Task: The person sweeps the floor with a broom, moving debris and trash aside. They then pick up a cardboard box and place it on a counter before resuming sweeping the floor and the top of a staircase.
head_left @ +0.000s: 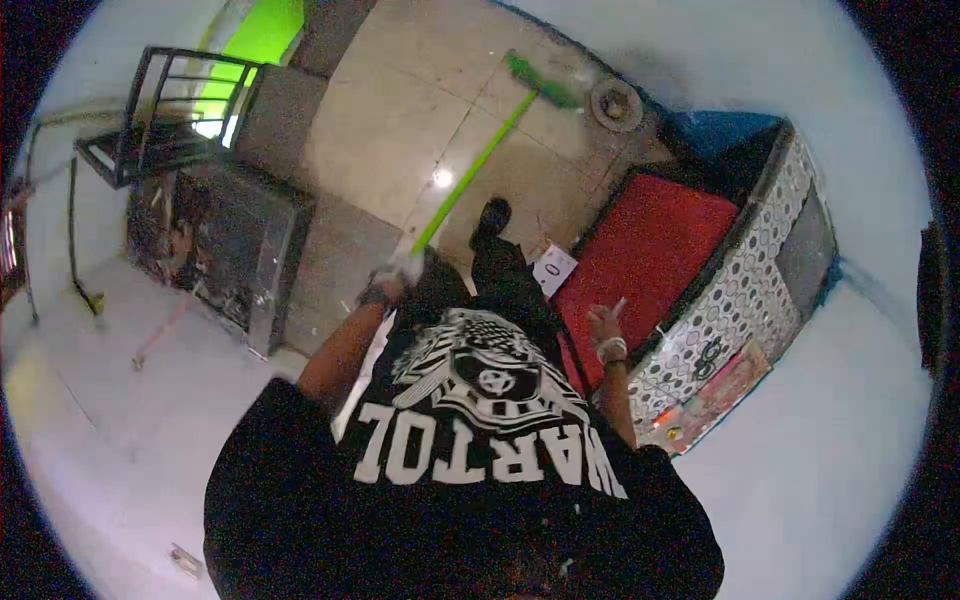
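My left hand (pixel 392 284) is closed around the upper end of a broom with a bright green handle (pixel 475 170). The handle slants away across the tiled floor to a green broom head (pixel 541 82), which lies near the wall and beside a round grey object (pixel 616 105). Off to the right, my right hand (pixel 605 326) hangs over the edge of a red surface (pixel 650 250), its fingers apart. A pale band circles that wrist. A white card with a dark "0" (pixel 553 269) is near it, at the red surface's edge.
A counter with a patterned side panel (pixel 720 290) borders the red surface on the right. On the left stand a dark cabinet (pixel 215 250) and a black metal frame (pixel 190 110). Beyond them is a bright green panel (pixel 262 45). My shoe (pixel 491 220) rests on the floor tiles.
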The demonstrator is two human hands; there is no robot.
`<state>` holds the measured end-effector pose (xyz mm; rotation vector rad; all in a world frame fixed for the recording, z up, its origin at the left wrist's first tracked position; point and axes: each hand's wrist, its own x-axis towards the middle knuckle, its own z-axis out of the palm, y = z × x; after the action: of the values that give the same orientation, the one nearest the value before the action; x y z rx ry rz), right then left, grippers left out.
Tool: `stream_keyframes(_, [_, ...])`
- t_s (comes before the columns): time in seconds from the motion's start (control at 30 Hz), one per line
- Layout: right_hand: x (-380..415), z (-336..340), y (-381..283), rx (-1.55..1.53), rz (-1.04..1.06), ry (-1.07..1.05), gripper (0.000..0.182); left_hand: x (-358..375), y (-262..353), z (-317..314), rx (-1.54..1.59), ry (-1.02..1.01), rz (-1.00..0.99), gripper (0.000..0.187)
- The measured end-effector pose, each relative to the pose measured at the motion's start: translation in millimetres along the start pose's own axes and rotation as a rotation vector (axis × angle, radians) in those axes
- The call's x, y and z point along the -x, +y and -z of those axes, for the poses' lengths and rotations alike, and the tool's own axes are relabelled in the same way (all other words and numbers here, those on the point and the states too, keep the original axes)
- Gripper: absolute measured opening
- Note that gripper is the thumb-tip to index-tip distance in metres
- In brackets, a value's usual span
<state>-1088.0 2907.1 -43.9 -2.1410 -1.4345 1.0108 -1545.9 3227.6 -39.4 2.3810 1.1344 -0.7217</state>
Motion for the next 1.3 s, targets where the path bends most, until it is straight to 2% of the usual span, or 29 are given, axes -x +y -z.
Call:
stream_keyframes(0.03, [-9.3,-6.5,-28.4,0.039,-0.038,-0.043,0.041,22.6,3.4,58.3,0.229,-0.360,0.149,0.040])
stream_keyframes(0.07, [-38.7,-12.3,-58.9,-0.047,-0.334,-0.156,0.039,43.6,1.8,87.9,0.343,-0.468,0.245,0.040])
stream_keyframes(0.1, [-58.3,-61.0,-47.6,-0.286,-0.336,-0.092,0.036,59.1,0.5,117.4,0.459,-0.519,0.318,0.039])
stream_keyframes(0.13, [-108.1,7.8,-190.8,-0.276,-0.440,-0.250,0.036,68.2,-4.5,127.9,0.560,-0.423,0.218,0.038])
stream_keyframes(0.2, [-163.7,-17.2,-243.4,-0.463,-0.395,-0.353,0.038,76.0,-15.1,152.3,0.743,-0.246,-0.012,0.039])
stream_keyframes(0.23, [-183.0,-8.1,-279.0,-0.248,-0.231,-0.327,0.036,64.6,-5.0,186.9,0.636,-0.232,-0.004,0.038])
stream_keyframes(0.27, [-213.5,-57.3,-259.7,-0.695,-0.463,-0.443,0.036,54.8,23.1,238.2,0.536,-0.219,0.004,0.039])
stream_keyframes(0.3, [-229.5,-56.0,-276.1,-0.242,0.151,-0.284,0.036,44.1,48.3,285.1,0.443,-0.199,0.014,0.039])
stream_keyframes(0.33, [-244.5,-39.7,-310.5,-0.259,0.212,-0.213,0.037,30.1,63.2,322.2,0.836,-0.428,0.239,0.039])
stream_keyframes(0.37, [-259.4,-21.6,-346.7,-0.270,0.273,-0.142,0.037,10.5,60.8,329.0,0.866,-0.471,0.226,0.039])
stream_keyframes(0.4, [-277.4,-19.5,-368.1,-0.591,-0.012,-0.174,0.036,-9.2,56.1,336.6,0.894,-0.514,0.214,0.038])
stream_keyframes(0.43, [-295.7,-18.3,-388.8,-0.927,-0.302,-0.108,0.035,-27.4,51.2,345.0,0.919,-0.558,0.199,0.038])
stream_keyframes(0.5, [-348.4,-32.2,-383.3,-1.217,-0.492,0.003,0.032,-47.9,47.5,385.9,0.735,-0.442,0.029,0.039])
stream_keyframes(0.53, [-368.8,-24.2,-384.6,-0.975,-0.433,0.021,0.030,-68.8,38.3,393.9,0.706,-0.434,-0.185,0.038])
stream_keyframes(0.6, [-386.2,2.6,-384.6,-0.498,-0.346,0.044,0.028,-112.7,23.6,399.2,0.616,-0.290,-0.693,0.036])
stream_keyframes(0.67, [-392.9,23.0,-377.8,-0.113,-0.257,0.055,0.026,-129.0,25.6,414.1,0.694,-0.241,-0.793,0.033])
stream_keyframes(0.73, [-379.8,2.5,-348.1,0.050,-0.192,0.046,0.025,-111.3,26.2,437.8,0.955,-0.499,-0.342,0.031])
stream_keyframes(0.8, [-329.1,-28.0,-305.0,0.218,0.079,0.103,0.027,-97.8,0.5,451.3,1.006,-0.560,-0.301,0.031])
stream_keyframes(0.83, [-304.2,-47.4,-291.4,-0.050,-0.113,0.015,0.026,-96.7,-10.0,457.3,1.030,-0.586,-0.285,0.031])
stream_keyframes(0.87, [-279.6,-67.0,-277.0,-0.300,-0.325,-0.023,0.027,-105.9,-30.1,451.8,1.078,-0.590,-0.371,0.031])
stream_keyframes(0.9, [-251.1,-104.1,-262.7,-0.861,-0.700,-0.035,0.026,-122.2,-52.6,434.4,1.143,-0.595,-0.310,0.032])
stream_keyframes(0.93, [-217.7,-106.5,-300.4,-1.054,-0.624,0.044,0.025,-145.5,-75.9,413.6,1.203,-0.598,-0.244,0.033])
stream_keyframes(0.97, [-190.0,-188.9,-243.3,-1.258,-0.673,0.146,0.025,-162.3,-97.3,405.2,1.255,-0.600,-0.174,0.034])
stream_keyframes(1.1, [-108.1,-277.1,-307.6,-0.754,-0.794,0.437,0.020,-168.7,-174.2,411.0,1.102,-0.501,0.119,0.029])
stream_keyframes(1.17, [-94.1,-304.1,-334.6,-0.488,-0.838,0.555,0.018,-187.0,-214.2,401.5,1.080,-0.457,0.019,0.028])
stream_keyframes(1.23, [-103.0,-275.7,-329.5,-0.381,-0.994,0.433,0.021,-237.7,-281.1,359.2,0.824,-0.342,-0.487,0.029])
stream_keyframes(1.27, [-107.8,-260.5,-327.4,-0.328,-1.066,0.363,0.023,-243.5,-278.8,367.2,0.771,-0.357,-0.477,0.030])
stream_keyframes(1.3, [-117.0,-295.5,-255.5,-0.099,-1.044,0.062,0.028,-247.9,-274.3,377.3,0.718,-0.373,-0.467,0.031])
